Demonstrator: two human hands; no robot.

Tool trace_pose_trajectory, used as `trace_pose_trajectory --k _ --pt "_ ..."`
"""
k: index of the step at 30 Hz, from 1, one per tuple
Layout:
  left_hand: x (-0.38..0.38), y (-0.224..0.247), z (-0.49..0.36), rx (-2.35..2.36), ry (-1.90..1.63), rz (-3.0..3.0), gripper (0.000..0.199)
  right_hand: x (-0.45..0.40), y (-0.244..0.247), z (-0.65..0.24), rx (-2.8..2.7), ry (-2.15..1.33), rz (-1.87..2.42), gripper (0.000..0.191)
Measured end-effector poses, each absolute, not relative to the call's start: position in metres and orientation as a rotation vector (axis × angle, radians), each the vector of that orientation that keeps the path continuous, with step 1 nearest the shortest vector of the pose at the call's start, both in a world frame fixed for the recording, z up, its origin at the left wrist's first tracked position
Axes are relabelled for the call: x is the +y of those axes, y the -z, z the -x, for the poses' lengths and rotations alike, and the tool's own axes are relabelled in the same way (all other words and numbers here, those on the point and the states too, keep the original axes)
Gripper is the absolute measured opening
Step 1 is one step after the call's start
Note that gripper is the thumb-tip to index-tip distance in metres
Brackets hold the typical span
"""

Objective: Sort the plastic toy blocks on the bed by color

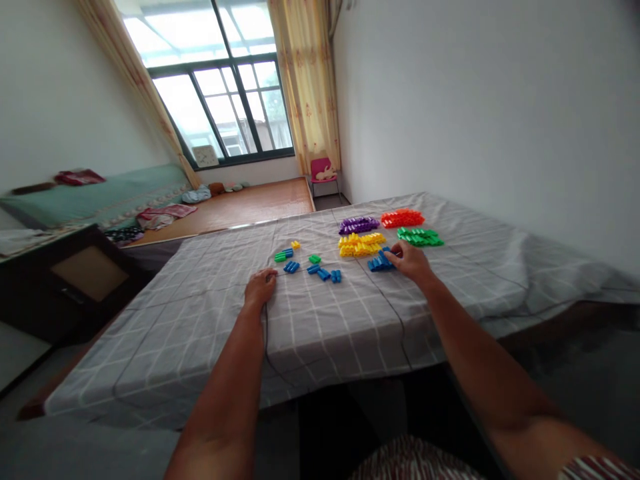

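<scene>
On the checked cloth (200, 310), the right hand (412, 261), fingers narrowed, touches the blue pile (378, 263); I cannot tell whether it grips a piece; the left hand (261, 287), its hold unclear, rests near loose blue pieces (291, 267); a yellow pile (361, 248) lies behind the blue.

Blue pile (377, 263): small glossy tube-like pieces, heaped, on grey checked cloth (320, 317). Yellow pile (360, 245) just behind, larger; purple pile (359, 225) behind that, red pile (403, 218) right of purple, green pile (420, 237) below red. Loose blue pieces (324, 275) scattered left, lying flat; few green pieces (315, 259), yellow bit (295, 245) among them.
</scene>
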State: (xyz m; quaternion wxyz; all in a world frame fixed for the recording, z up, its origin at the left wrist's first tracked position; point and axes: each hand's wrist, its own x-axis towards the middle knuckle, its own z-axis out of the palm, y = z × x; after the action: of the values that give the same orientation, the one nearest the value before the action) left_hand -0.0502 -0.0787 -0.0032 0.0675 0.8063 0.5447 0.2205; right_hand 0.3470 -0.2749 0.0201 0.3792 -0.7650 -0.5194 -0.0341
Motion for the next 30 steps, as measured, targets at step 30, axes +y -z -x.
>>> trace_pose_trajectory --k 30 --pt "-0.085 0.007 0.051 1.583 -0.745 -2.365 0.028 -0.109 -0.031 -0.140 -2.475 0.063 1.573 0.045"
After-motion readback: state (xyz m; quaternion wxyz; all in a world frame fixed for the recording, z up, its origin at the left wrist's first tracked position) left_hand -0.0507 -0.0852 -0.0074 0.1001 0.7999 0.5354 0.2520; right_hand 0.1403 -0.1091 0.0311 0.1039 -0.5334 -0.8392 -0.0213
